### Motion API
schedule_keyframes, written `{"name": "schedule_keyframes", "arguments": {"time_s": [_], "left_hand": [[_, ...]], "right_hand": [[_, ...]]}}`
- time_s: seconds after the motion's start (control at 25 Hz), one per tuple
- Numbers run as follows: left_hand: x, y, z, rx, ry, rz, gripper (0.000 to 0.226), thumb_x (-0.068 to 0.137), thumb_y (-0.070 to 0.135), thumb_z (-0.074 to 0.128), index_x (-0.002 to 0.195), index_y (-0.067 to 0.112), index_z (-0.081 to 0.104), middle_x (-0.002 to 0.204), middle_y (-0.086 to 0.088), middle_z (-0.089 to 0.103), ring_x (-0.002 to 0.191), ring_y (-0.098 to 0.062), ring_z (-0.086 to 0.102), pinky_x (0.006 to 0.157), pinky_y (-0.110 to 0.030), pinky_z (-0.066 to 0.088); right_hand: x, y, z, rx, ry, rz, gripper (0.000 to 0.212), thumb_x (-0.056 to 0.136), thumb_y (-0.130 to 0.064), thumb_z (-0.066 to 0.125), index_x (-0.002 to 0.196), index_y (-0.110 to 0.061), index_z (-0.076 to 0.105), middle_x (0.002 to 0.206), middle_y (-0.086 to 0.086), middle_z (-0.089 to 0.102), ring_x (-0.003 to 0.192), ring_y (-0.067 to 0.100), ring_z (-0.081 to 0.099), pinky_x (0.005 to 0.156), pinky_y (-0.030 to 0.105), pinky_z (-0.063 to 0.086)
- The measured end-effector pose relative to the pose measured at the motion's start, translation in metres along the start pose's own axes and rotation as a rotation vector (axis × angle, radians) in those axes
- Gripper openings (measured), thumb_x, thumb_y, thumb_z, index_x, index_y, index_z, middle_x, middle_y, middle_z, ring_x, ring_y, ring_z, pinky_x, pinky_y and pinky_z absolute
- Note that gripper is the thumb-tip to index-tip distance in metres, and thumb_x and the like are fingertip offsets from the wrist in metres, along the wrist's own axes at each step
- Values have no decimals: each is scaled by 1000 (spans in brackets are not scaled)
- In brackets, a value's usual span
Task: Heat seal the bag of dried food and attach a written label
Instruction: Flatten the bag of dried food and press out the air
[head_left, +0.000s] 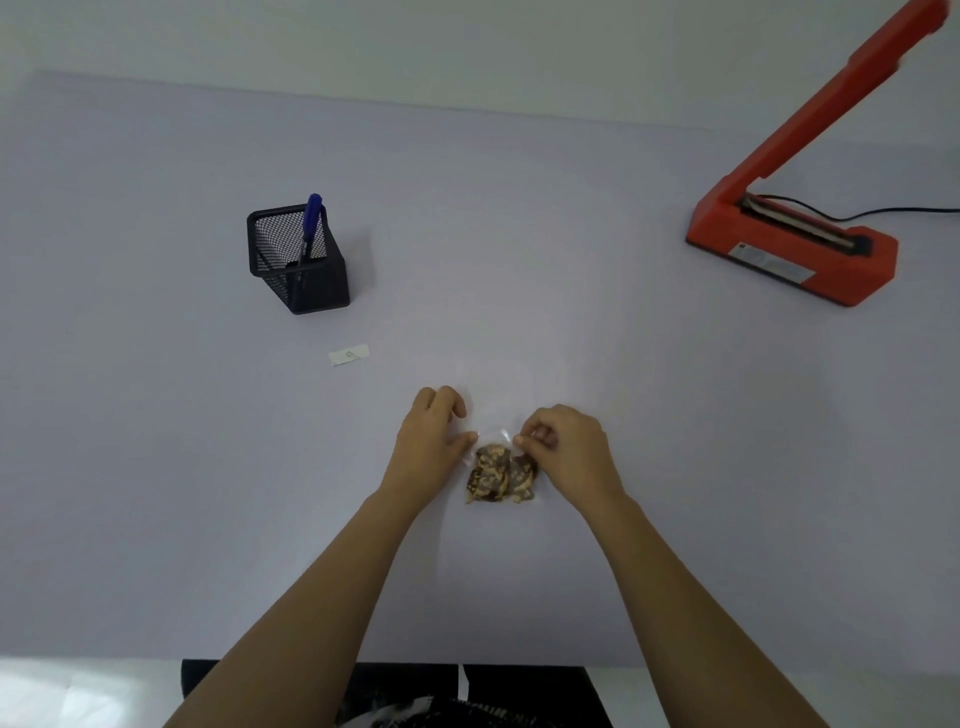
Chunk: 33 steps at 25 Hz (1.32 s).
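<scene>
The table (519, 234) has a pale lilac surface and it fills almost the whole view; every place below is given from the bag that lies on it. The heat sealer (795, 244) is red and stands far to the right of the bag and further from the person, with its long arm lifted up and tilted toward the top right corner, and a black cable leaves it to the right. The mesh pen holder (298, 260) is black and stands to the left of the bag, also further away, well apart from it, and a blue pen (310, 223) stands inside it, leaning. The left hand (428, 447) lies just left of the bag, with the fingers curled loosely and the thumb stretched toward the bag's left edge, touching it or nearly so; I cannot tell which. The right hand (563, 457) is at the right upper side of the bag, with the fingers pressed together with the thumb, pinching the clear plastic above the food. The bag (498, 475) itself is small and transparent, flat on the table between both hands, with brown dried pieces in its lower part. The label (349, 355) is a small white strip lying flat, up and to the left of the bag, between it and the pen holder.
</scene>
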<state>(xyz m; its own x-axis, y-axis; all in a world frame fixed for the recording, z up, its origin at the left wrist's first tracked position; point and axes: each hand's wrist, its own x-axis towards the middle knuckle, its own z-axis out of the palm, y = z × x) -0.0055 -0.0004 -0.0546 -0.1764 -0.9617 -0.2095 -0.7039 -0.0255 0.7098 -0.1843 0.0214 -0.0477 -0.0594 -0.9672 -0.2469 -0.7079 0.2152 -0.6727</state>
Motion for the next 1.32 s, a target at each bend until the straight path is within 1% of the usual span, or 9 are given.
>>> {"name": "schedule_keyframes", "arguments": {"time_s": [0.16, 0.32, 0.4, 0.52, 0.6, 0.84, 0.96, 1.12, 1.32], "left_hand": [[2, -11, -1, 15, -23, 129, 10, 81, 7, 67, 90, 4, 66, 93, -8, 58, 76, -14, 52, 70, -17, 39], [1, -14, -1, 33, 1, 211, 6, 82, 5, 66, 87, 4, 68, 92, -9, 62, 81, -21, 58, 73, -31, 49], [2, -15, -1, 74, -12, 281, 7, 81, 1, 65, 85, 4, 69, 87, -9, 64, 80, -25, 58, 69, -35, 50], [7, -16, -4, 175, -95, 422, 16, 76, -3, 64, 84, 6, 74, 79, -10, 66, 74, -28, 58, 63, -28, 44], [10, -15, -7, 222, -139, 456, 18, 75, -4, 64, 87, 4, 74, 79, -11, 67, 74, -30, 60, 65, -28, 44], [10, -4, -7, 298, -179, 390, 19, 86, 3, 59, 100, 2, 71, 95, -16, 70, 91, -33, 61, 79, -36, 49], [11, 1, -6, 306, -231, 318, 20, 90, 8, 54, 100, 3, 71, 99, -14, 70, 93, -29, 63, 82, -34, 49], [21, 14, -5, 345, -305, 154, 20, 89, 10, 51, 92, 2, 69, 95, -13, 68, 86, -27, 61, 78, -35, 50], [23, 8, -2, 312, -307, 297, 16, 87, 0, 54, 96, 1, 67, 97, -15, 62, 90, -29, 57, 75, -31, 47]], "right_hand": [[0, 6, 1, 28, 5, 45, 9, 78, -21, 72, 80, -12, 75, 76, 3, 70, 63, 4, 54, 59, 8, 38], [1, 8, -2, -22, 6, 77, 10, 80, -21, 70, 79, -11, 74, 72, -1, 63, 61, 1, 51, 56, 7, 35], [2, 6, -5, -72, -31, -29, 9, 81, -17, 69, 87, -10, 71, 78, -4, 55, 66, 1, 51, 60, 6, 34], [3, 7, -7, -142, -187, -265, 22, 83, -6, 63, 104, -11, 68, 94, 4, 63, 86, 15, 59, 75, 16, 40], [5, 7, -9, -211, -227, -332, 27, 84, -3, 59, 108, -10, 68, 96, 7, 66, 86, 19, 61, 75, 21, 42], [11, -16, -4, -302, -174, -176, 23, 84, -27, 59, 90, -10, 75, 82, 8, 71, 77, 22, 63, 67, 29, 48], [13, -22, 4, -306, -139, -110, 24, 85, -20, 61, 77, -1, 72, 76, 14, 73, 71, 25, 66, 69, 36, 54], [14, -26, 6, -302, -106, -56, 16, 84, -14, 62, 81, -3, 73, 80, 13, 73, 74, 23, 67, 71, 33, 55], [15, -20, 3, -206, -125, -73, 11, 83, -10, 64, 88, -8, 74, 85, 11, 73, 78, 22, 66, 74, 31, 55]]}}
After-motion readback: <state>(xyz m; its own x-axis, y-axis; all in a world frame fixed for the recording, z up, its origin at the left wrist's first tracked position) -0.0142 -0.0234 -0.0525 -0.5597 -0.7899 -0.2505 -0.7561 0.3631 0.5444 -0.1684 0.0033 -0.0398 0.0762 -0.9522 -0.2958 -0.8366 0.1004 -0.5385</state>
